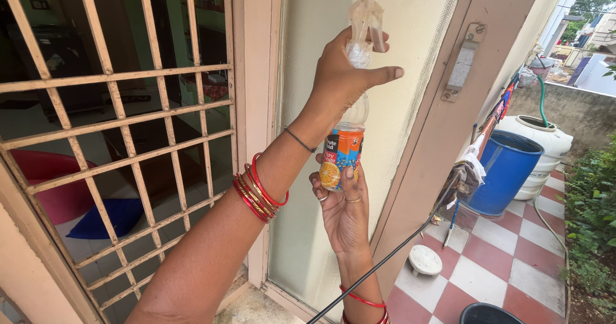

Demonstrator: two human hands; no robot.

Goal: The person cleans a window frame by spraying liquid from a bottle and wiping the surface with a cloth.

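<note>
I hold a clear plastic bottle upright in front of a cream door panel. It has an orange and blue label and a clear spray head on top. My left hand is closed around the bottle's neck just under the spray head, thumb sticking out to the right. Red and gold bangles sit on that forearm. My right hand grips the bottle's lower part from below, fingers over the label, a ring on one finger.
A barred window grille fills the left. A blue barrel and a white drum stand on the red-and-white tiled floor at right. A thin black cable crosses diagonally. Plants line the far right.
</note>
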